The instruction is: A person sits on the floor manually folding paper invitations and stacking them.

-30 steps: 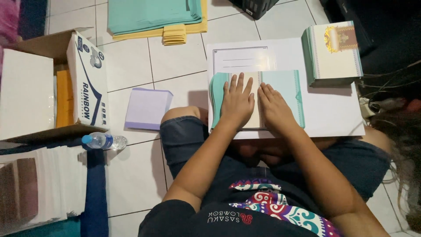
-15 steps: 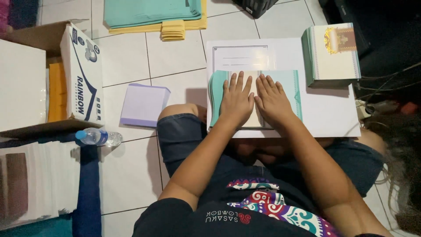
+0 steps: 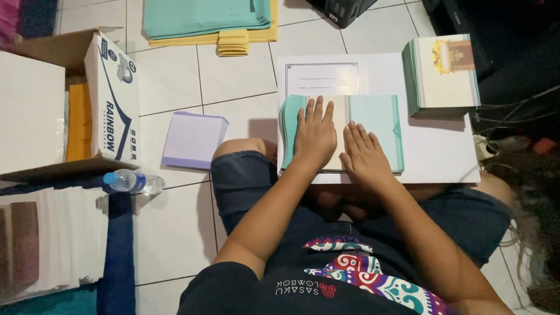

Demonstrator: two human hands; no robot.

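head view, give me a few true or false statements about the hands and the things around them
1. Both hands lie flat on the open teal card. True: the left hand and right hand press on it, palms down.
2. The card rests on a white board. True.
3. The water bottle stands upright on the board. False: it lies on its side on the floor tiles, left of the knee.
4. The stack of cards sits at the board's far right corner. True.
5. The right hand holds a pen. False: it is empty and open.
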